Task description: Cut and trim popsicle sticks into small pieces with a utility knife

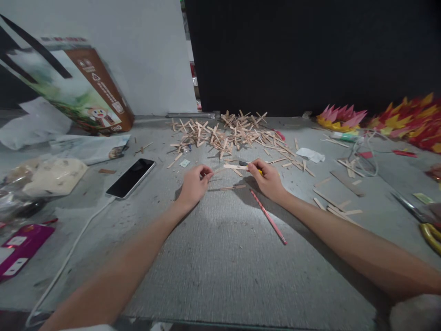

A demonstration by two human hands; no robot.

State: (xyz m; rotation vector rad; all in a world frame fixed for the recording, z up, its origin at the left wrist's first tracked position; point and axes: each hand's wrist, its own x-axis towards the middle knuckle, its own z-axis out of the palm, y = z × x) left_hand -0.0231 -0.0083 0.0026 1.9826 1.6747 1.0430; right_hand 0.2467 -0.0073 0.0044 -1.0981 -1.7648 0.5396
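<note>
My left hand (pixel 195 184) rests on the grey mat (pixel 220 257) with its fingers pinched on the end of a thin wooden stick (pixel 215 172). My right hand (pixel 267 179) is closed round a small yellow tool (pixel 260 172) and touches a flat wooden stick (pixel 236 167) lying between the two hands. Another short stick (pixel 232 187) lies on the mat just below them. A red pencil (pixel 268 216) lies slantwise by my right wrist. Behind the hands spreads a pile of crossed wooden sticks (pixel 227 133).
A phone (pixel 131 177) on a white cable lies at the left, beyond it a tilted carton (pixel 86 87) and plastic bags (pixel 48 177). Paper flowers (pixel 339 117) and scissors (pixel 418 216) sit at the right. Loose sticks (pixel 339 202) lie right of my arm.
</note>
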